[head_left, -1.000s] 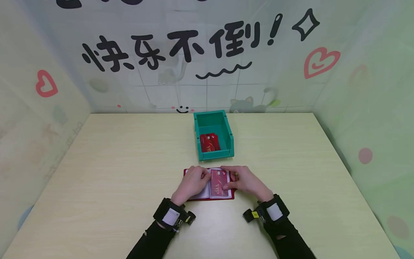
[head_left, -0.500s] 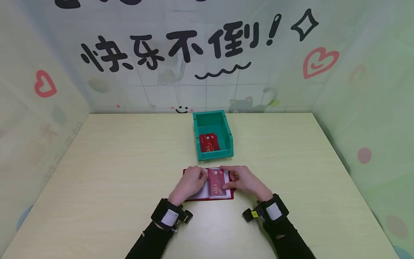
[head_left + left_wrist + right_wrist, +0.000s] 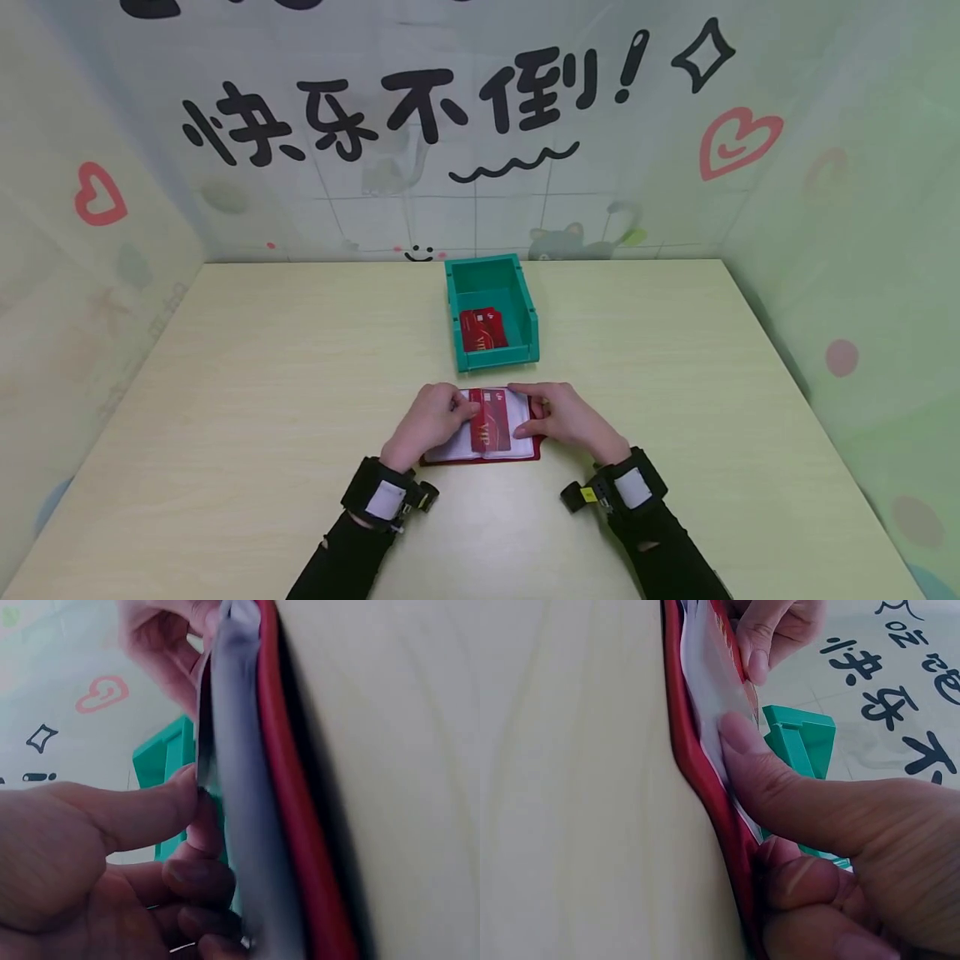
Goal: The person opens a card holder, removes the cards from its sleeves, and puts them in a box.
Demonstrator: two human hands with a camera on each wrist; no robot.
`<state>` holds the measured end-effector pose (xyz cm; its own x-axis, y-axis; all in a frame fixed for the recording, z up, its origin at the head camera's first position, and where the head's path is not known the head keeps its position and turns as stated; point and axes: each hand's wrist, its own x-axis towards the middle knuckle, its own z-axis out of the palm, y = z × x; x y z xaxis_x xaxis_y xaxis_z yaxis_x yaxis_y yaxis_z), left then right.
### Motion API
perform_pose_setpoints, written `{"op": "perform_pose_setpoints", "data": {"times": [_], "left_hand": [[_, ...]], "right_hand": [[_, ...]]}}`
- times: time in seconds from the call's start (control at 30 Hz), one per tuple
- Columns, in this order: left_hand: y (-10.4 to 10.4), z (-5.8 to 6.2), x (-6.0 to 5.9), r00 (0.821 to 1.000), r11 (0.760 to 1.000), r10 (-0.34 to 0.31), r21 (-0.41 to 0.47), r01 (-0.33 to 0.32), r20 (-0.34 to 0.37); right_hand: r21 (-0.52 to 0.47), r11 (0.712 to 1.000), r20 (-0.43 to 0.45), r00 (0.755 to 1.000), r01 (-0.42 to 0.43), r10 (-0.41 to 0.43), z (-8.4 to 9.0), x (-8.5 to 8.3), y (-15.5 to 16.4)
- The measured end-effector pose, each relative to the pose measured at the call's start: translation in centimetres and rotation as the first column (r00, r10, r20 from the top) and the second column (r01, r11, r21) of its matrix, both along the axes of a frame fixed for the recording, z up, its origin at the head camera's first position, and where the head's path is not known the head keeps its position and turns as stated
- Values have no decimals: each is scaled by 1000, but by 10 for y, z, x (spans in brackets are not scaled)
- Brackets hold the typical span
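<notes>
I am working on the red card holder [image 3: 480, 454] that lies open on the surface [image 3: 225, 375], just in front of the green bin [image 3: 491, 310]. My left hand [image 3: 429, 421] pinches the edge of a red card [image 3: 491, 428] with the thumb against the fingers [image 3: 196, 870]; the card stands half out of its clear sleeve, in the middle of the holder. My right hand [image 3: 564, 417] presses the right page down with the thumb, and its other fingers [image 3: 810, 881] curl at the holder's edge.

To do this step well, I think the right thumb should press firmly, so the sleeve does not lift with the card, and the left hand should pull straight along the sleeve, not upward, because the plastic may bend or catch.

The card is directly between my two hands, touching the left fingertips and just beside the right thumb. More red cards [image 3: 483, 330] lie inside the bin, a little behind the holder.
</notes>
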<state>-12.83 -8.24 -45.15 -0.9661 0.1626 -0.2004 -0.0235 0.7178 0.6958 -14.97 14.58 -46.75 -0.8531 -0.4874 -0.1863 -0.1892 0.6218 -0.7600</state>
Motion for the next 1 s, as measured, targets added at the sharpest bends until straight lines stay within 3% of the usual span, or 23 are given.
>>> {"op": "perform_pose_setpoints", "data": {"times": [0.13, 0.43, 0.67, 0.83, 1.0], "left_hand": [[-4, 4, 1, 999, 999, 32, 13, -33, 43], [0, 7, 0, 997, 993, 72, 89, -74, 18], [-7, 6, -3, 996, 990, 25, 139, -37, 85], [-16, 20, -8, 991, 995, -8, 98, -6, 135], [-28, 49, -19, 992, 999, -44, 34, 40, 121]], "right_hand": [[4, 1000, -3, 1000, -2, 2, 0, 0, 0], [12, 1000, 2, 1000, 6, -6, -1, 0, 0], [3, 1000, -9, 1000, -7, 7, -1, 0, 0], [5, 1000, -21, 1000, -15, 15, -1, 0, 0], [28, 1000, -23, 1000, -12, 13, 1, -1, 0]]}}
